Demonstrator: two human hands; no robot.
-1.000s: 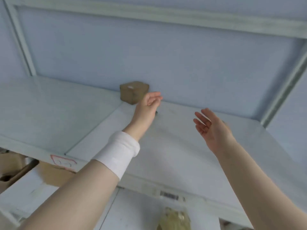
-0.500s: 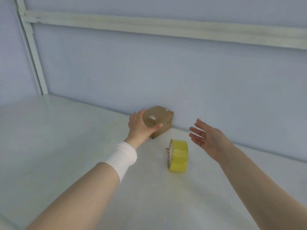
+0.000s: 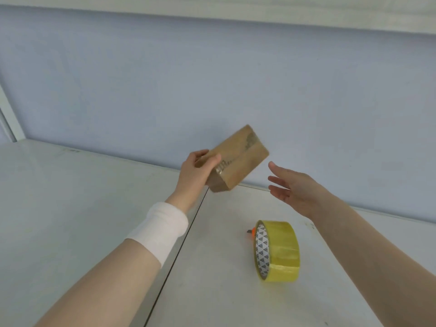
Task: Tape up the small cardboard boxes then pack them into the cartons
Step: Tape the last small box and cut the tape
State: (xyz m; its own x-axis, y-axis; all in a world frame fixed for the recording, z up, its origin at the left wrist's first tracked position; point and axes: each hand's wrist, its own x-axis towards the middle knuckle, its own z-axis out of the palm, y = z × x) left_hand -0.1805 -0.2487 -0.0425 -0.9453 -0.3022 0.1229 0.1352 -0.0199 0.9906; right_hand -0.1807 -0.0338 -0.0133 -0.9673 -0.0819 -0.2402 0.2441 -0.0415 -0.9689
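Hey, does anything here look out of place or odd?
Only mildly: the yellow tape roll stands on its edge on the table, not flat, so it could roll. The small box the left hand grips looks undamaged.

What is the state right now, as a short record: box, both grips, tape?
box: small cardboard box, glossy tape on its face, tilted, held above the table
left grip: holds the box by its near end
right grip: open, beside the box, not touching it
tape: yellow tape roll, on edge on the table, untouched
other: small orange item behind the roll, mostly hidden
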